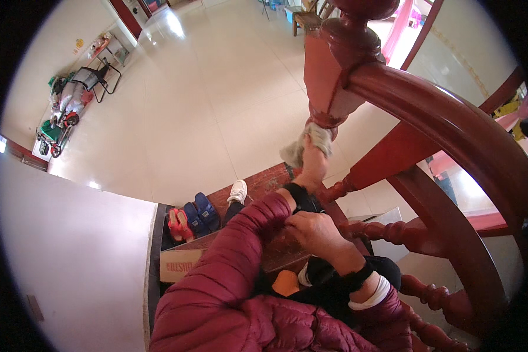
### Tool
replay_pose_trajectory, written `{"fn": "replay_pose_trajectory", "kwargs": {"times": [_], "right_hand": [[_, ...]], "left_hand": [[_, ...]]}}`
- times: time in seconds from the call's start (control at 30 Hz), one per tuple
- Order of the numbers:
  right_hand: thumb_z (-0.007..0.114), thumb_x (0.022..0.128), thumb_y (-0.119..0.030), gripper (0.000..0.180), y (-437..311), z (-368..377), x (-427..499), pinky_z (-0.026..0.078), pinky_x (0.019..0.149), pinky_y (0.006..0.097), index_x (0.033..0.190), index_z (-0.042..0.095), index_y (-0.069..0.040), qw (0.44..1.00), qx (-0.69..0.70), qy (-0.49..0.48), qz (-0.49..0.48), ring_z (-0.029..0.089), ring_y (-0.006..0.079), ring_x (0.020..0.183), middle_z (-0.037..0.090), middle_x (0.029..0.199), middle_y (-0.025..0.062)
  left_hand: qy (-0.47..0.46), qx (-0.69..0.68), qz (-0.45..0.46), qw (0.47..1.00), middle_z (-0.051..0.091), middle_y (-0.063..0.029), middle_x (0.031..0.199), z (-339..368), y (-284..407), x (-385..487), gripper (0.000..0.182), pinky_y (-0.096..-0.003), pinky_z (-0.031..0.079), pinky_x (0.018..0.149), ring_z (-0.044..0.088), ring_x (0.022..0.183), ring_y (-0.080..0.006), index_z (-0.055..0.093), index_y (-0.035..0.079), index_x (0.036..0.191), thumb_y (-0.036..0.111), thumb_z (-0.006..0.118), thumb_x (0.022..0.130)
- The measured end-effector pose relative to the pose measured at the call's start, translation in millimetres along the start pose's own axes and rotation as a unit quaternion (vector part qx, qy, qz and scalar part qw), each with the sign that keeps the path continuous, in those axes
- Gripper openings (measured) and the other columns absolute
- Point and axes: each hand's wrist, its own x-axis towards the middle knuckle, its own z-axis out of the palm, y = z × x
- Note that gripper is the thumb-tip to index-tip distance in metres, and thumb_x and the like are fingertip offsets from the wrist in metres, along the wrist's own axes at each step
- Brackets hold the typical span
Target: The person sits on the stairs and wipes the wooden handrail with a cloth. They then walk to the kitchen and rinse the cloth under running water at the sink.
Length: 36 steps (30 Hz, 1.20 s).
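My left hand [315, 156] holds a pale grey cloth [295, 152] against the lower turned part of a red-brown wooden newel post [328, 79]. Below it, my right hand [319, 233] has its bent fingers on the cuff of the left sleeve of a quilted maroon jacket [242, 233], just beside the black band [301, 198] on my left wrist. Another black band [356, 277] circles my right wrist. From the post, a thick curved handrail [427, 101] runs down to the right.
Turned balusters [391, 231] stand at the right. On the worn red wooden step [268, 180] is a white shoe [237, 191], with blue slippers [202, 213] and red slippers [180, 224] beside it. A cardboard box [180, 264] lies nearer. A white wall [79, 237] bounds the left.
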Motion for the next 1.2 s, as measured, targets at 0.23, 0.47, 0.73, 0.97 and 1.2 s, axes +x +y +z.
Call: {"fn": "replay_pose_trajectory", "kwargs": {"times": [0.23,0.47,0.73,0.97,1.2], "right_hand": [[0.058,0.077,-0.014,0.011,8.7,-13.3,-15.3,0.048,0.062,0.0384,0.081,0.061,-0.004,0.997,-0.027,0.066,0.042,0.059,0.0314,0.071,0.059,0.075,0.0134],[0.058,0.078,-0.013,0.011,13.9,-20.7,-19.3,0.049,0.062,0.0372,0.084,0.060,-0.004,0.997,-0.029,0.038,0.057,0.059,0.0316,0.070,0.059,0.076,0.0131],[0.056,0.080,-0.016,0.014,21.2,-23.6,-22.0,0.049,0.056,0.0366,0.090,0.057,-0.007,0.997,-0.026,0.032,0.066,0.060,0.0284,0.067,0.058,0.075,0.0096],[0.056,0.081,-0.016,0.014,22.9,-18.5,-17.6,0.048,0.057,0.0355,0.092,0.058,-0.008,0.996,-0.021,0.012,0.083,0.060,0.0256,0.068,0.059,0.077,0.0063],[0.057,0.080,-0.015,0.014,22.8,-20.0,-12.2,0.048,0.056,0.0342,0.091,0.059,-0.007,0.997,-0.023,0.006,0.070,0.060,0.0253,0.067,0.059,0.076,0.0067]], "left_hand": [[-0.224,0.523,0.261,0.780,0.033,-0.0190,0.134,25.7,32.6,0.4,0.055,-0.0302,0.028,0.103,0.031,0.125,-0.0350,0.035,-0.001,0.127,-0.004,0.046,0.073],[-0.314,0.584,0.321,0.676,0.033,-0.0089,0.138,17.1,11.1,55.9,0.039,-0.0344,0.029,0.104,0.026,0.129,-0.0288,0.056,-0.001,0.109,0.003,0.049,0.072],[-0.304,0.666,0.361,0.578,0.044,-0.0087,0.121,10.3,-31.2,35.0,0.032,-0.0374,0.030,0.092,0.032,0.120,-0.0261,0.062,0.000,0.096,0.014,0.052,0.069],[-0.358,0.515,0.131,0.767,0.044,-0.0067,0.119,-30.8,-84.4,-24.6,0.035,-0.0428,0.026,0.101,0.037,0.117,-0.0218,0.057,0.001,0.105,0.010,0.050,0.072],[-0.376,0.580,0.240,0.682,0.054,-0.0001,0.112,-64.2,-82.9,-36.3,0.018,-0.0373,0.037,0.089,0.044,0.112,-0.0176,0.066,0.008,0.082,0.014,0.056,0.069]]}}
